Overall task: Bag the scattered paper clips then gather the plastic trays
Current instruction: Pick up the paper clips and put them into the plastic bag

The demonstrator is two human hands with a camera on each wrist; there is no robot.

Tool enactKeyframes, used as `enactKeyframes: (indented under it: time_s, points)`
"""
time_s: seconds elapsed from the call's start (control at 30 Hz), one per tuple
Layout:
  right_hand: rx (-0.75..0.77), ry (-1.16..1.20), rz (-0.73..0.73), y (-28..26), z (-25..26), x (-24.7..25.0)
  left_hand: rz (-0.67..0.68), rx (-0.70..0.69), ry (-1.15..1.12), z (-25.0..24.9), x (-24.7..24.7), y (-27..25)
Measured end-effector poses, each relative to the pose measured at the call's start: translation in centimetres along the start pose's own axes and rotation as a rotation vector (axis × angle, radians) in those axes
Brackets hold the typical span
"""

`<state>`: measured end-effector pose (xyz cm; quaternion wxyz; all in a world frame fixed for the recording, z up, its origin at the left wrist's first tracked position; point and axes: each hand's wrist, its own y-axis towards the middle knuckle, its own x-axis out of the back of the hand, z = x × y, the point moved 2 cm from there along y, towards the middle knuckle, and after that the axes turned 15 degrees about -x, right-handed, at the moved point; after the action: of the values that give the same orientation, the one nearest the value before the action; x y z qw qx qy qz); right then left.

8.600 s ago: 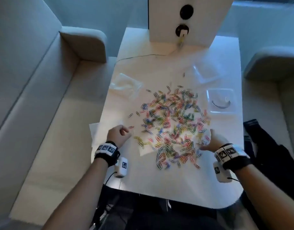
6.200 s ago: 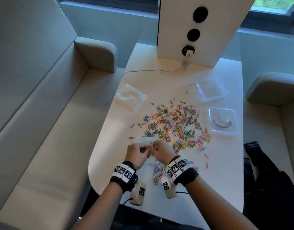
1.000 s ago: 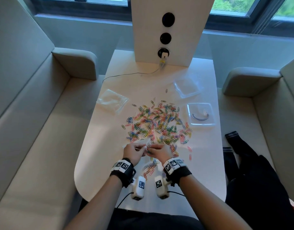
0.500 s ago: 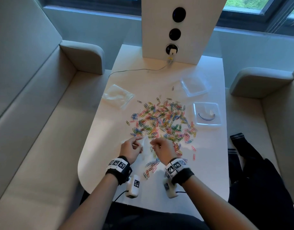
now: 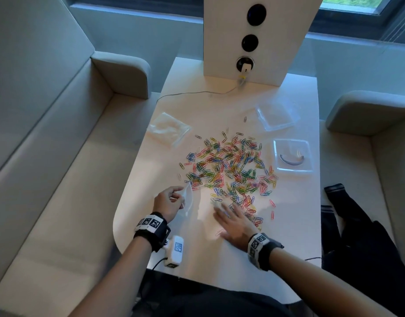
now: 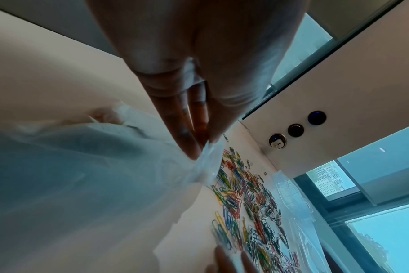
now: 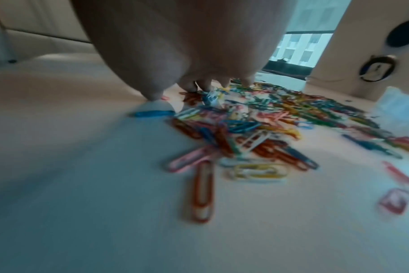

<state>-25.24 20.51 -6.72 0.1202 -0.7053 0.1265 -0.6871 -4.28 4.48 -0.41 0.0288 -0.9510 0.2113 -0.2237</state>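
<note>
Centrally, the table point(image 5: 295, 202) carries the clips point(image 5: 229, 170), spread for scooping. Right hand point(image 5: 234, 221) lies flat, fingers extended onto the near clips to rake them. Left hand point(image 5: 166, 203) pinches the bag point(image 5: 188, 197) rim, apparently to hold it open.

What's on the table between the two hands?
Bare table in the head view: nothing lies between the left hand, holding its bag, and the right hand.
</note>
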Motion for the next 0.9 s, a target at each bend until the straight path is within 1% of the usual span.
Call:
enactKeyframes:
  time_s: [0.07, 0.17, 0.27, 0.3, 0.4, 0.47, 0.53, 0.6, 0.7, 0.73, 0.77, 0.8, 0.83, 0.9]
  points:
    - [-0.08, -0.008, 0.031, 0.8, -1.3, 0.6, 0.024, 0.017, -0.012, 0.4, -0.2, -0.3]
    - [-0.193, 0.054, 0.097, 1.7, -2.5, 0.8, 0.046, 0.044, -0.025, 1.1, -0.7, -0.7]
    - [-0.21, 0.072, 0.123, 1.9, -3.0, 0.9, 0.068, 0.062, -0.035, 1.4, -1.1, -0.9]
    - [-0.199, 0.091, 0.106, 1.8, -3.2, 0.9, 0.075, 0.067, -0.035, 1.4, -1.2, -0.9]
    - [-0.14, 0.177, -0.025, 1.6, -3.4, 1.9, 0.083, 0.075, -0.02, 1.5, -1.6, -1.0]
    - [-0.148, 0.216, -0.07, 2.1, -4.0, 2.0, 0.088, 0.082, -0.013, 1.4, -1.9, -1.0]
    - [-0.206, 0.321, -0.069, 2.8, -4.9, 1.8, 0.118, 0.091, -0.023, 1.0, -2.4, -1.0]
    - [-0.347, 0.569, -0.08, 3.2, -6.0, 2.3, 0.162, 0.104, -0.022, 0.8, -2.9, -1.0]
    - [-0.715, 1.007, -0.205, 2.5, -7.5, 3.9, 0.181, 0.135, 0.011, 1.4, -3.5, -0.7]
    - [-0.822, 1.171, -0.219, 2.1, -7.7, 4.3, 0.182, 0.142, 0.02, 1.4, -3.7, -0.6]
    - [-0.895, 1.336, -0.194, 1.8, -7.8, 4.6, 0.181, 0.146, 0.024, 1.2, -3.9, -0.5]
    - [-0.91, 1.51, -0.16, 1.7, -7.6, 4.8, 0.173, 0.152, 0.02, 0.7, -4.1, -0.5]
    - [-0.884, 1.678, -0.127, 1.7, -7.3, 5.2, 0.161, 0.153, 0.007, 0.2, -4.4, -0.4]
    - [-0.774, 1.976, -0.072, 1.9, -6.2, 6.0, 0.148, 0.154, -0.027, -0.6, -5.1, -0.3]
